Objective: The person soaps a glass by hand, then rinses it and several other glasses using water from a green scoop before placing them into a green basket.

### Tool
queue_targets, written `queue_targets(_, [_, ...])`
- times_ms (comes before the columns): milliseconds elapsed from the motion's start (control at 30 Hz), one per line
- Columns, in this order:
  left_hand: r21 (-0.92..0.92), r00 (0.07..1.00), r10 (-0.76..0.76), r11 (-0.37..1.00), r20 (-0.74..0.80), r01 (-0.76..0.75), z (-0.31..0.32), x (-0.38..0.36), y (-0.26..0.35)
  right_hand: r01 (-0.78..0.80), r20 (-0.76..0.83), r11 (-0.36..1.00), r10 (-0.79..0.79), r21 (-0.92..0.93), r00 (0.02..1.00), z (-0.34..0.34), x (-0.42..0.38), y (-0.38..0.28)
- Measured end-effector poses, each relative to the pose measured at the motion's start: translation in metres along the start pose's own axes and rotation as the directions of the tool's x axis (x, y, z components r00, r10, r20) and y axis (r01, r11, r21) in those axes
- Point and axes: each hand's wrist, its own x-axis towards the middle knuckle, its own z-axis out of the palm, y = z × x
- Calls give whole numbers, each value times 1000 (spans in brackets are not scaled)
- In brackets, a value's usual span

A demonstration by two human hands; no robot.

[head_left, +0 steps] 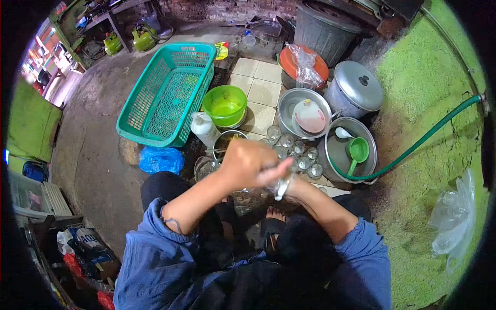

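My left hand (250, 161) is closed with its thumb stretched to the right, blurred by motion; whatever it grips is hidden. Just behind and right of it is my right hand (289, 183), its fingers mostly covered by the left. A shiny, whitish, blurred thing (280, 192) shows between the hands, too smeared to name. Beyond them, several clear drinking glasses (298, 149) stand in a cluster on the tiles. A metal bowl (231, 138) with a yellowish utensil in it sits left of the glasses, partly covered by my left hand.
A green basket (178, 142), lime tub (225, 106) and white bottle (205, 129) stand left. To the right are a metal basin (285, 106), a lidded pot (356, 85) and a large pot (330, 168) holding a green dipper (357, 150). A green hose (429, 137) runs into it.
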Motion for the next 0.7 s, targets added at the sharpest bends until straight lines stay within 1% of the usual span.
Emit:
queue_targets(33, [-14, 989, -136, 990, 56, 137, 1, 2, -6, 96, 26, 937, -93, -335, 995, 6, -1, -16])
queue_targets(67, [-20, 957, -268, 962, 111, 271, 2, 2, -9, 171, 51, 716, -185, -676, 981, 11, -1, -32])
queue_targets(100, [-9, 964, -252, 967, 89, 254, 2, 3, -16, 194, 76, 429, -276, -882, 958, 17, -2, -47])
queue_targets(133, [0, 973, -208, 978, 95, 209, 7, 1, -11, 194, 78, 361, -312, -912, 947, 21, 1, -42])
queue_targets(167, [8, 981, -161, 987, 110, 161, 10, -1, -7, 207, 78, 392, -321, -896, 944, 22, 3, -39])
queue_targets(200, [64, 994, -83, 995, 76, 78, 11, -2, 0, 204, 48, 514, -301, -833, 953, 21, 3, -40])
queue_targets(233, [60, 993, -81, 995, 87, 76, 9, -2, 4, 193, 8, 710, -255, -677, 967, 18, 4, -36])
queue_targets(267, [36, 1000, -18, 999, 1, 18, 6, 0, 9, 150, -38, 957, -165, -246, 986, 16, 5, -31])
queue_targets(300, [17, 995, 44, 999, -91, -42, 6, 2, 11, 78, -47, 941, -66, 328, 997, 14, 6, -33])
queue_targets(333, [21, 975, 102, 995, -200, -100, 6, 0, 10, 42, -39, 771, -22, 635, 999, 13, 4, -37])
queue_targets(367, [16, 975, 101, 995, -200, -100, 6, 0, 5, 37, -33, 643, -18, 765, 999, 12, 3, -44])
queue_targets(400, [61, 968, 111, 993, -225, -100, 5, 1, -4, 62, -61, 678, -25, 733, 998, 18, -4, -82])
queue_targets(433, [109, 962, 123, 989, -245, -99, 4, 2, -13, 1, 20, 490, -37, 871, 999, 10, -5, -76])
queue_targets(467, [98, 950, 39, 995, -310, -9, 6, 6, -23, -103, 51, 842, 89, 530, 995, -4, -5, -88])
queue_targets(500, [56, 959, -199, 975, -202, 214, 2, 3, -35, -75, -12, 964, 81, 255, 997, -16, -11, -88])
queue_targets(533, [-70, 881, -442, 897, -169, 436, -3, 6, -42, -76, -75, 996, 72, -45, 995, -28, -17, -88])
queue_targets(567, [-185, 748, -655, 753, -106, 632, -7, 10, -47, 52, -154, 986, -76, -157, 985, -35, -26, -77])
queue_targets(600, [-403, 676, -730, 652, -105, 642, -6, 10, -56, 106, -120, 987, -91, 125, 989, -33, -38, -99])
queue_targets(633, [-601, 602, -795, 519, -78, 607, -1, 7, -65, 119, -213, 977, -79, 178, 974, -31, -46, -117])
queue_targets(667, [-729, 504, -858, 285, 96, 623, 0, 1, -72, 191, -295, 966, -134, 176, 946, -35, -45, -111])
queue_targets(700, [-728, 508, -856, 288, 96, 622, 3, 0, -75, 263, -378, 950, -184, 169, 907, -37, -41, -111])
